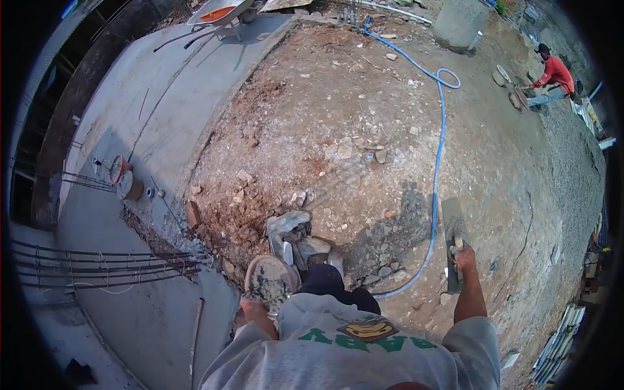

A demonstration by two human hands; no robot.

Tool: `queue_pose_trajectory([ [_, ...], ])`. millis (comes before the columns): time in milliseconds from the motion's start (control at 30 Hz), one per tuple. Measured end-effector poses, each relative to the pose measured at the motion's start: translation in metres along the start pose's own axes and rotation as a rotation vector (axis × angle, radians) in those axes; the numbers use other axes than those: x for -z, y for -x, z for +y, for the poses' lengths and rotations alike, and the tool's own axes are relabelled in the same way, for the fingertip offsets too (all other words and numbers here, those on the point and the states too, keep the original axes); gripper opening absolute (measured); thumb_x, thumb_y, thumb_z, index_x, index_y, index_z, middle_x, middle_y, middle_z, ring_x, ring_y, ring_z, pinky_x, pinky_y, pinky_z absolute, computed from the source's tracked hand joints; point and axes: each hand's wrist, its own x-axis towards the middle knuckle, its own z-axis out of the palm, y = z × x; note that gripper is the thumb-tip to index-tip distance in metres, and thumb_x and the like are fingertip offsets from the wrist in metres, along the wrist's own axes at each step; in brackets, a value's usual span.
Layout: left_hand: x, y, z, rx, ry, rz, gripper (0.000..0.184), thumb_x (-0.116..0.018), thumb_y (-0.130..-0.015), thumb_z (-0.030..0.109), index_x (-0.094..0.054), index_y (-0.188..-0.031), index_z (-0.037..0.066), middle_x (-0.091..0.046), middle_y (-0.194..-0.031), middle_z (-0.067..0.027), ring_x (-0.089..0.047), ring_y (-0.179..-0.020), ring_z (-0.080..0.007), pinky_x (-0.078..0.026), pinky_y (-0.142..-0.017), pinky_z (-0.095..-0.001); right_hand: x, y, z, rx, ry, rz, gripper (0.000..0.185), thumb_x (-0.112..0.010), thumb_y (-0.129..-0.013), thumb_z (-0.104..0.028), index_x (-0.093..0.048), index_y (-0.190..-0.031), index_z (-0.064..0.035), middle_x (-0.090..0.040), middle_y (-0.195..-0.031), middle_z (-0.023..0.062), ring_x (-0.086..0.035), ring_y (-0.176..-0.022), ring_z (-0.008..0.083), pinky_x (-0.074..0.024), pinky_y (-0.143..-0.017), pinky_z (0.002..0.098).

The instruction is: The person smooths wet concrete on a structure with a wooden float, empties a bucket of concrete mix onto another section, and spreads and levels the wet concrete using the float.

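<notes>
My right hand (464, 259) is wrapped round the handle of a long flat plastering trowel (453, 221), held out to the right of my body above the rough ground. At the near rim of a round bucket (249, 276) with grey mortar inside is my left hand (255, 309), its fingers closed on the edge and partly hidden. A crumpled grey cement bag (283, 225) lies just beyond the bucket, beside stones and rubble. Between my body and the trowel runs a blue hose (434, 214) on the dirt.
Smooth concrete (162, 84) lies left, with rebar rods (110, 266) jutting over it. A wheelbarrow (221, 12) stands far off, near a concrete column (459, 25). At the far right a person in red (556, 77) crouches beside buckets. Gravel (572, 162) runs along the right side.
</notes>
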Motion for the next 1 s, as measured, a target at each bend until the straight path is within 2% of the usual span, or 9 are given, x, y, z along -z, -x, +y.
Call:
queue_pose_trajectory([
  [100,0.004,-0.044,0.088,0.675,0.918,-0.319,0.028,-0.059,-0.073,0.02,-0.063,-0.098,0.008,-0.067,-0.09,-0.0055,-0.064,-0.074,-0.0272,-0.051,-0.068,-0.0429,0.06,-0.005,-0.124,-0.121,-0.248,-0.209,0.043,-0.075,-0.075,-0.033,-0.066,-0.089,0.0075,-0.068,-0.08,0.0229,-0.068,-0.073,0.0355,-0.0532,-0.063,0.0449],
  [167,0.004,-0.068,0.132,1.137,1.584,-0.446,0.03,-0.049,-0.085,0.029,-0.065,-0.102,0.011,-0.068,-0.097,-0.0049,-0.064,-0.08,-0.0264,-0.052,-0.073,-0.0468,0.008,-0.086,-0.084,-0.247,-0.188,-0.336,0.037,-0.075,-0.077,-0.028,-0.067,-0.09,0.0055,-0.066,-0.074,0.0157,-0.066,-0.061,0.0266,-0.0516,-0.052,0.0422],
  [233,-0.01,-0.071,0.167,1.369,1.636,-0.469,0.034,-0.044,-0.091,0.033,-0.066,-0.107,0.013,-0.069,-0.102,-0.0036,-0.065,-0.083,-0.0256,-0.052,-0.077,-0.0499,0.046,-0.11,-0.157,-0.24,-0.086,-0.475,0.037,-0.076,-0.075,-0.025,-0.066,-0.09,0.0074,-0.066,-0.071,0.0146,-0.065,-0.056,0.0251,-0.0507,-0.048,0.0408],
  [333,-0.068,-0.088,0.191,1.323,1.824,-0.523,0.035,-0.051,-0.081,0.042,-0.069,-0.1,0.018,-0.069,-0.096,-0.006,-0.062,-0.084,-0.03,-0.049,-0.072,-0.0463,0.089,-0.138,-0.233,-0.187,0.027,-0.521,0.036,-0.077,-0.075,-0.025,-0.066,-0.086,0.0074,-0.065,-0.068,0.013,-0.063,-0.052,0.0236,-0.0501,-0.046,0.0387],
  [633,0.063,-0.146,0.402,1.22,1.985,-0.393,0.033,-0.044,-0.09,0.041,-0.065,-0.104,0.02,-0.066,-0.093,-0.0026,-0.062,-0.083,-0.025,-0.051,-0.072,-0.0509,0.131,-0.344,-0.39,-0.153,-0.029,-0.621,0.033,-0.077,-0.076,-0.025,-0.065,-0.08,0.0053,-0.062,-0.063,0.0108,-0.06,-0.05,0.0227,-0.0481,-0.045,0.0385],
  [767,0.095,-0.133,0.409,1.308,1.681,-0.264,0.03,-0.047,-0.088,0.038,-0.064,-0.104,0.019,-0.066,-0.095,-0.0031,-0.062,-0.085,-0.0253,-0.051,-0.074,-0.0494,0.143,-0.414,-0.449,-0.136,0.183,-0.646,0.033,-0.077,-0.074,-0.026,-0.066,-0.09,0.0013,-0.063,-0.068,0.0134,-0.061,-0.053,0.0256,-0.0496,-0.048,0.0415],
  [833,0.102,-0.135,0.42,1.303,1.548,-0.27,0.029,-0.049,-0.087,0.036,-0.064,-0.105,0.018,-0.065,-0.096,-0.0033,-0.061,-0.086,-0.0254,-0.05,-0.075,-0.0486,0.114,-0.461,-0.498,0.024,0.369,-0.595,0.033,-0.076,-0.074,-0.024,-0.066,-0.099,-0.0034,-0.066,-0.076,0.0148,-0.065,-0.059,0.0262,-0.0517,-0.05,0.0407],
  [933,0.107,-0.142,0.436,1.211,1.273,-0.335,0.028,-0.051,-0.085,0.033,-0.063,-0.105,0.017,-0.065,-0.097,-0.0037,-0.061,-0.087,-0.0256,-0.05,-0.077,-0.0474,0.09,-0.47,-0.635,0.386,0.717,-0.509,0.039,-0.056,-0.082,-0.031,-0.067,-0.113,-0.0101,-0.063,-0.121,0.0151,-0.058,-0.116,0.0335,-0.0488,-0.092,0.0459],
  [1000,0.105,-0.156,0.449,1.063,1.019,-0.42,0.028,-0.053,-0.084,0.032,-0.063,-0.106,0.016,-0.065,-0.097,-0.0039,-0.061,-0.088,-0.0258,-0.05,-0.078,-0.0466,0.052,-0.463,-0.722,0.501,0.617,-0.488,0.033,-0.055,-0.081,-0.021,-0.07,-0.108,-0.0088,-0.066,-0.115,0.0134,-0.063,-0.108,0.0321,-0.0511,-0.089,0.0427],
])
